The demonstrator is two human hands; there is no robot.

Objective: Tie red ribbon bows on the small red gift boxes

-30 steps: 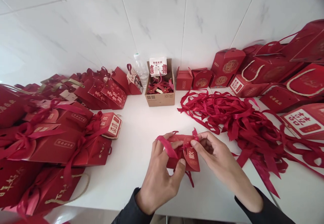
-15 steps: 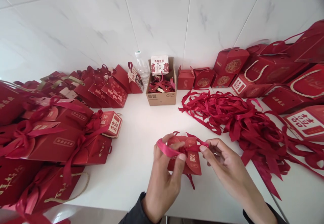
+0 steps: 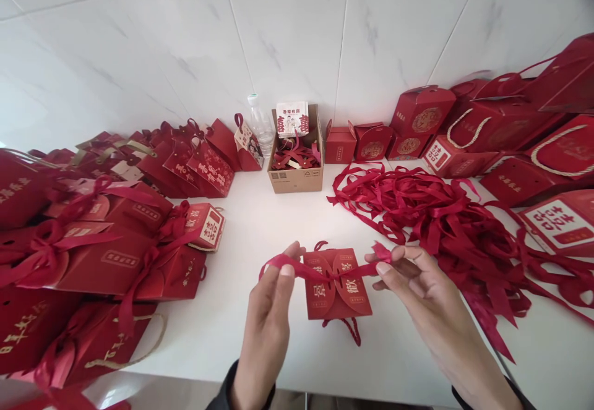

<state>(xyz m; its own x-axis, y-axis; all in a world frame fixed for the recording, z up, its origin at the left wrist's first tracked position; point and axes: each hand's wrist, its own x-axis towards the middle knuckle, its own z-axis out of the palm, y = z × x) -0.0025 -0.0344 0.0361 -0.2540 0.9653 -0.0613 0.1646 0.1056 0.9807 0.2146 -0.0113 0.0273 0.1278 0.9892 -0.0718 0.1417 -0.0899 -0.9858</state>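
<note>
white tabletop (image 3: pixel 262 227) around red box (image 3: pixel 341 300)

Over there, a clear plastic btl. (image 3: pixel 260 130) just beside the cardboard box (image 3: pixel 297 182), both nr. grey-veined tile wall (image 3: pixel 288 33).

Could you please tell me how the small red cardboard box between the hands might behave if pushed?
The small red cardboard box would probably hold its shape, given its crisp straight edges; its squared outline makes rolling unlikely.
</note>
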